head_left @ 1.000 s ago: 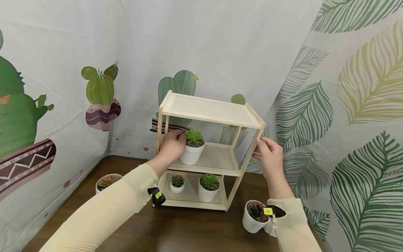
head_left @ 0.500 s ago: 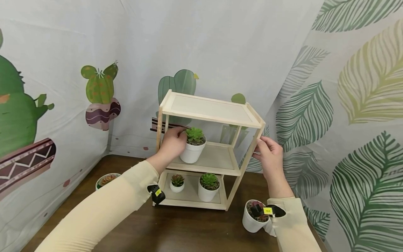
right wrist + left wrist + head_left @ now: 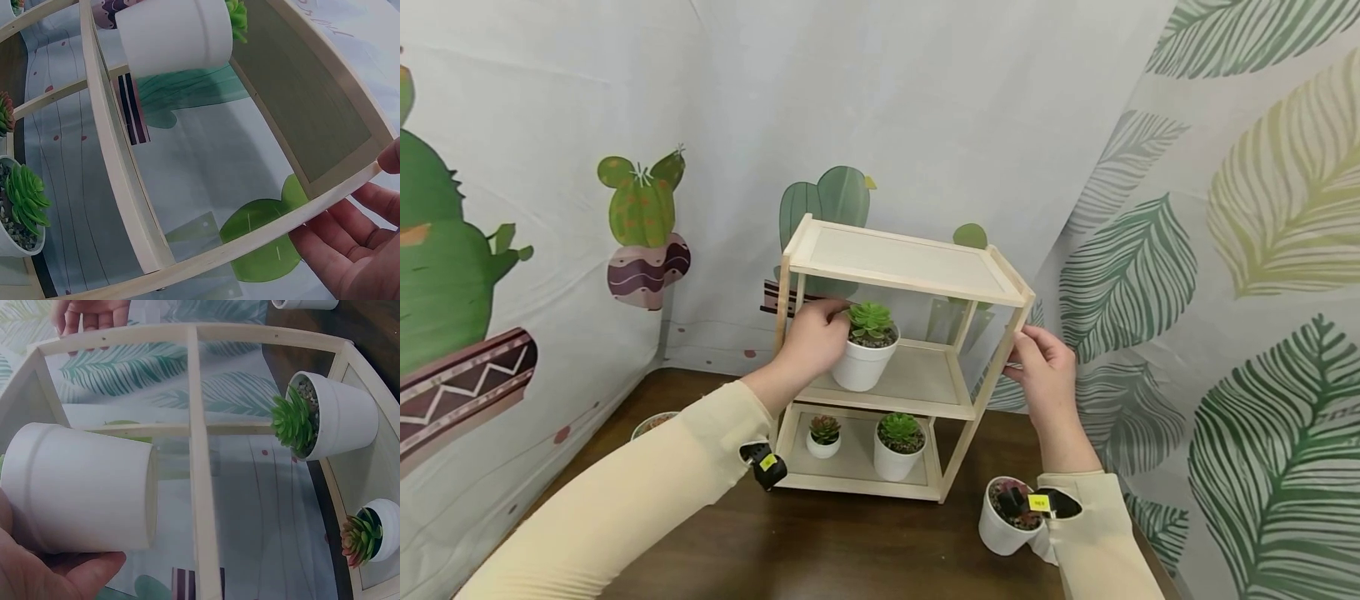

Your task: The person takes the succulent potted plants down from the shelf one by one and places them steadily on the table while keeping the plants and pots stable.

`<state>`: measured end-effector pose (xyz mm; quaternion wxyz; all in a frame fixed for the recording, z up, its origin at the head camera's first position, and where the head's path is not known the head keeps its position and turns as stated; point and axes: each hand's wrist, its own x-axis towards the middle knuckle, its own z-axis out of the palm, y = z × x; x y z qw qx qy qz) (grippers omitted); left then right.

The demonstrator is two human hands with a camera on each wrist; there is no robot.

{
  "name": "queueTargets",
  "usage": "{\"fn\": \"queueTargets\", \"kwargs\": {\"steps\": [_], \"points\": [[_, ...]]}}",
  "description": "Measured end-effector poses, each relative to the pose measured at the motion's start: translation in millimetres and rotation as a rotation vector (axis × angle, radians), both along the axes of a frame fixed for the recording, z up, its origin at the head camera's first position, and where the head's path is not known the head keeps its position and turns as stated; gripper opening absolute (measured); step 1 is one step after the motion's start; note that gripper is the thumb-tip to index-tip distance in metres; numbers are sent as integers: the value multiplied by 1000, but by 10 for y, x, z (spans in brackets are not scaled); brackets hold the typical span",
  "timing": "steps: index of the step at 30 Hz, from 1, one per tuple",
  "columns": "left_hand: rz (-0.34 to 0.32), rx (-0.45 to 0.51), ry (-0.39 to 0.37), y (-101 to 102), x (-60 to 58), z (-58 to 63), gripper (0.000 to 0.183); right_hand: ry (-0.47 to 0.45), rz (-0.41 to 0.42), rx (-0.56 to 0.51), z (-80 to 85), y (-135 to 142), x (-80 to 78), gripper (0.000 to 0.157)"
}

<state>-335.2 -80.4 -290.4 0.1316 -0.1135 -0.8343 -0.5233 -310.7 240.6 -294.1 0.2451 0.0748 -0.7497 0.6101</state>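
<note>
In the head view my left hand (image 3: 811,340) grips a white pot (image 3: 859,368) with a green succulent, inside the middle level of a pale wooden rack (image 3: 895,260). A gap shows between the pot's base (image 3: 152,497) and the middle shelf board (image 3: 199,456) in the left wrist view. My right hand (image 3: 1045,367) holds the rack's right front upright near the top. Its thumb and fingers (image 3: 325,244) meet around that post in the right wrist view. The bottom shelf bears a small reddish succulent pot (image 3: 823,446) and a larger green succulent pot (image 3: 898,458).
On the brown table (image 3: 820,550), a white pot (image 3: 1000,529) with a reddish plant stands right of the rack, partly under the right wrist's camera. Another pot (image 3: 653,423) shows beyond the left sleeve. A patterned cloth (image 3: 940,108) hangs behind the rack.
My left hand has shifted slightly to the right with the succulent pot, farther into the middle level. The right hand stays at the upright.
</note>
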Motion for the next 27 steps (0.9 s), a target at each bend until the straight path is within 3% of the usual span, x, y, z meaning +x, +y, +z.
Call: {"fn": "queueTargets", "kwargs": {"steps": [14,27], "points": [[-72,-59,16,-10,253,115,49,9,-5,-21,16,21,2,38],[-99,-44,39,-289,459,88,45,0,-6,-5,-16,5,-17,37]]}}
